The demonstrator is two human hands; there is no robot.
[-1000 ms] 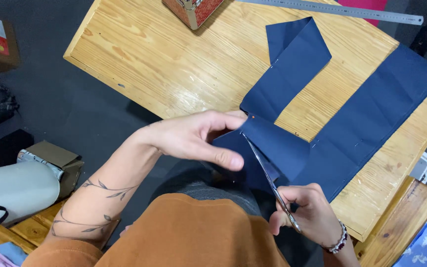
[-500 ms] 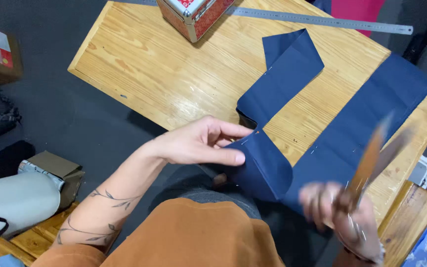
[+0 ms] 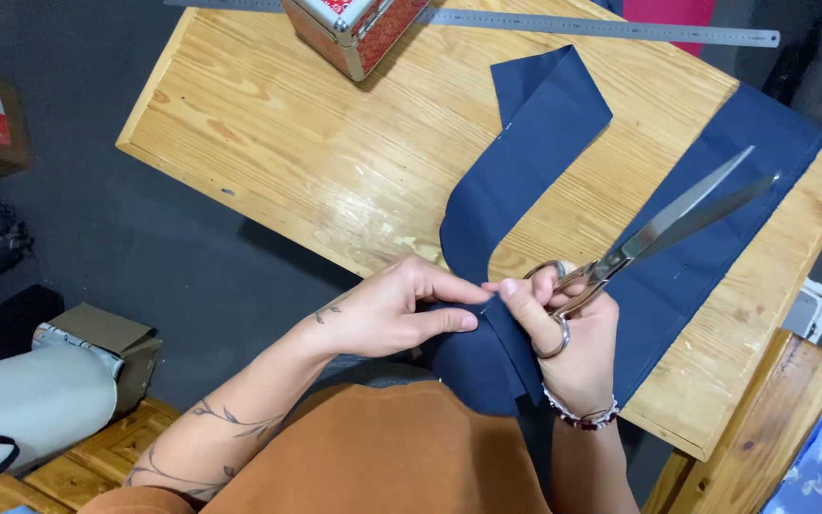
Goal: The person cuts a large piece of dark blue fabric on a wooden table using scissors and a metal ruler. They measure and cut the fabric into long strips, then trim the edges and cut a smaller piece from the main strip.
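Left hand pinching navy fabric edge at the table's near rim; right hand clenched through scissors loops, fingertip also touching cloth. Scissors: long axis diagonal, tips up-right away from fingers, blades slightly parted above fabric. Risk: blades snagging cloth with grip divided.

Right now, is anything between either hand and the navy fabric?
Nothing visible. The left hand pinches the navy fabric directly at its near edge, and the right hand touches it too while holding the scissors, whose blades point away over the cloth.
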